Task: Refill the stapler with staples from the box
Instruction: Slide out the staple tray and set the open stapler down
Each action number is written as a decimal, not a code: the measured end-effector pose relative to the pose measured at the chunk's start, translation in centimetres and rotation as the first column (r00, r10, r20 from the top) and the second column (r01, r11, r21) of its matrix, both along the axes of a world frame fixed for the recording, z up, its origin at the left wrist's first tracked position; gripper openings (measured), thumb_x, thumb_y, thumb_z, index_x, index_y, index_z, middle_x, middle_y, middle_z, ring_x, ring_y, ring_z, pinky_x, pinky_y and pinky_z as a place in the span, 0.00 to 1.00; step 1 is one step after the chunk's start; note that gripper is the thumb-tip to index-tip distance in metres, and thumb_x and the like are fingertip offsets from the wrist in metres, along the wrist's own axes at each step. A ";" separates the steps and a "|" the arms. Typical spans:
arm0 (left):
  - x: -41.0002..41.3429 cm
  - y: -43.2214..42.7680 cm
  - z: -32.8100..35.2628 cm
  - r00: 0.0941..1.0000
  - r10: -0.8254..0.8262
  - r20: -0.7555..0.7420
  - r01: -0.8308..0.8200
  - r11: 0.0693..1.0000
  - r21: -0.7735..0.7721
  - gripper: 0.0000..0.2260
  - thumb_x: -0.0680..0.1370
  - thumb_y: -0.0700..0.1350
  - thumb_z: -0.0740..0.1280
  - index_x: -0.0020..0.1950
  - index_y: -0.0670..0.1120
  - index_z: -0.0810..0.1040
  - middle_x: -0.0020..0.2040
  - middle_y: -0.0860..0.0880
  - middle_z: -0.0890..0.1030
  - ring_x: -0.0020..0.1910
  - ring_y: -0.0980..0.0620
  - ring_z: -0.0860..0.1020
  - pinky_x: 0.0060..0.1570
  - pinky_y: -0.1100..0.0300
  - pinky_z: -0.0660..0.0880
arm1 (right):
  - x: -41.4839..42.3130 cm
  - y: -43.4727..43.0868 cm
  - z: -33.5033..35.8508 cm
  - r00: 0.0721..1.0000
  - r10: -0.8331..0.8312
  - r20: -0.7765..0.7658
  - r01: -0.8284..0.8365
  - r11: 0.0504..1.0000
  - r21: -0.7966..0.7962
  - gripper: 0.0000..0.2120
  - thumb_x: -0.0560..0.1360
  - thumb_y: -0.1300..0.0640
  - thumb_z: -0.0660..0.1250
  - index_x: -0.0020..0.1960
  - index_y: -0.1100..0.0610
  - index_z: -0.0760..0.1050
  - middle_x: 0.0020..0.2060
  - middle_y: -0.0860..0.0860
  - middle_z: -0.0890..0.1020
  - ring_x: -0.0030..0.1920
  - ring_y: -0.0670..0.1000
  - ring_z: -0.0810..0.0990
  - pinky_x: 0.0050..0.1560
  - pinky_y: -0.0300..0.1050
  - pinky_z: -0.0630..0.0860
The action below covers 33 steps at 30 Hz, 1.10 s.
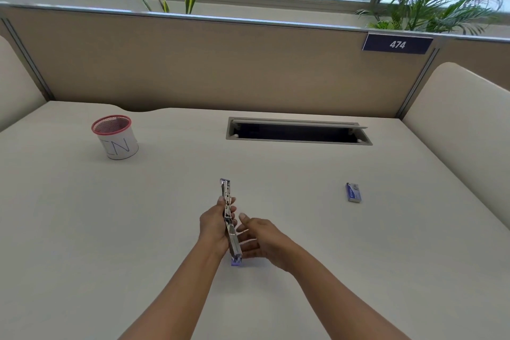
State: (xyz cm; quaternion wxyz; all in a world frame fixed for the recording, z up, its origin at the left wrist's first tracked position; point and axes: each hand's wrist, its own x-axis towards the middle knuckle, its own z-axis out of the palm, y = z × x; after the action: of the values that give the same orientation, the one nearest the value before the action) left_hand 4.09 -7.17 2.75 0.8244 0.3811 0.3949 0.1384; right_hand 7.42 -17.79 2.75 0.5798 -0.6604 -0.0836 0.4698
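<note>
Hands meet low at the centre of the counter [82,229], both bare forearms reaching in from 6 o'clock. The left hand [214,225] is closed round the stapler [230,222], thumb on the near side and fingers curled behind the metal body. The stapler is swung open into one long strip: its shiny metal arm points up and away toward 12 o'clock, and its violet end sits at the bottom, just above or on the counter; which of the two cannot be told. The right hand [258,240] is loosely open, fingers spread and slightly bent, fingertips at or just beside the lower half of the stapler; it grips nothing, and whether it touches the metal is unclear.

The staple box [353,192], small and blue, lies flat on the counter at 3 o'clock from the hands, well apart from them, with bare surface between. A mesh cup [115,136] with a red rim and a white paper band stands at 10 o'clock, far from the hands. A cable hatch [298,132] with its lid raised lies at 1 o'clock near the partition [207,63], which carries a sign [397,44] reading 474.
</note>
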 end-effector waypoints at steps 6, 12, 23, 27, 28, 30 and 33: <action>-0.2 0.2 -0.2 0.994 0.107 0.014 -0.108 0.993 0.040 0.11 0.80 0.44 0.60 0.41 0.42 0.77 0.35 0.46 0.74 0.30 0.53 0.68 0.32 0.62 0.67 | 0.2 0.2 0.4 0.991 -0.070 -0.111 0.075 0.996 0.043 0.17 0.78 0.43 0.56 0.46 0.57 0.70 0.38 0.56 0.79 0.37 0.53 0.80 0.39 0.42 0.78; -0.4 0.8 -0.5 0.993 0.118 0.024 -0.119 0.991 0.067 0.10 0.79 0.42 0.61 0.40 0.42 0.77 0.36 0.45 0.75 0.34 0.53 0.72 0.36 0.63 0.70 | 1.1 -0.6 0.5 0.925 -0.227 -0.306 0.284 0.946 0.156 0.22 0.76 0.41 0.58 0.48 0.62 0.73 0.39 0.60 0.81 0.32 0.51 0.83 0.33 0.40 0.81; -0.9 0.0 -1.2 0.992 -0.119 -0.036 0.123 0.980 0.154 0.10 0.79 0.41 0.60 0.42 0.40 0.79 0.39 0.43 0.78 0.37 0.50 0.75 0.38 0.61 0.73 | 1.0 -0.3 0.0 0.960 -0.273 -0.060 0.279 0.923 0.264 0.07 0.76 0.57 0.65 0.49 0.60 0.77 0.39 0.52 0.80 0.39 0.47 0.79 0.40 0.35 0.79; -1.0 -0.3 -0.7 0.979 -0.199 -0.047 0.204 0.955 0.213 0.11 0.80 0.42 0.59 0.44 0.41 0.80 0.38 0.45 0.79 0.36 0.51 0.75 0.37 0.61 0.73 | 1.0 -0.4 -0.1 0.957 -0.290 0.029 0.279 0.940 0.195 0.05 0.75 0.56 0.67 0.46 0.58 0.77 0.38 0.51 0.79 0.39 0.48 0.77 0.39 0.36 0.77; -1.1 -0.4 -0.6 0.975 -0.217 -0.048 0.222 0.950 0.220 0.12 0.80 0.42 0.59 0.45 0.40 0.80 0.38 0.45 0.79 0.36 0.51 0.75 0.36 0.62 0.74 | 0.9 -0.4 -0.1 0.956 -0.289 0.050 0.277 0.946 0.170 0.05 0.74 0.55 0.67 0.45 0.57 0.77 0.39 0.51 0.80 0.40 0.48 0.77 0.39 0.37 0.76; -1.2 -0.5 -0.4 0.966 -0.252 -0.057 0.258 0.938 0.232 0.12 0.80 0.42 0.58 0.47 0.39 0.79 0.37 0.45 0.78 0.36 0.52 0.74 0.33 0.64 0.74 | 0.8 -0.3 -0.2 0.953 -0.293 0.074 0.282 0.950 0.133 0.06 0.74 0.54 0.68 0.45 0.56 0.75 0.41 0.51 0.79 0.41 0.47 0.76 0.39 0.37 0.74; -1.3 -0.7 -0.3 0.958 -0.275 -0.077 0.285 0.930 0.230 0.13 0.81 0.43 0.56 0.51 0.37 0.78 0.36 0.45 0.76 0.35 0.52 0.74 0.32 0.65 0.74 | 0.7 -0.2 -0.1 0.949 -0.299 0.100 0.290 0.952 0.094 0.13 0.73 0.51 0.69 0.53 0.58 0.75 0.46 0.51 0.77 0.43 0.46 0.75 0.40 0.38 0.73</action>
State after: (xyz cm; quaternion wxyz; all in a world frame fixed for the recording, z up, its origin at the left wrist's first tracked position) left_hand 2.79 -7.88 2.41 0.7750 0.5329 0.3347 0.0577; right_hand 8.16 -18.01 2.64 0.6633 -0.6677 -0.0350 0.3363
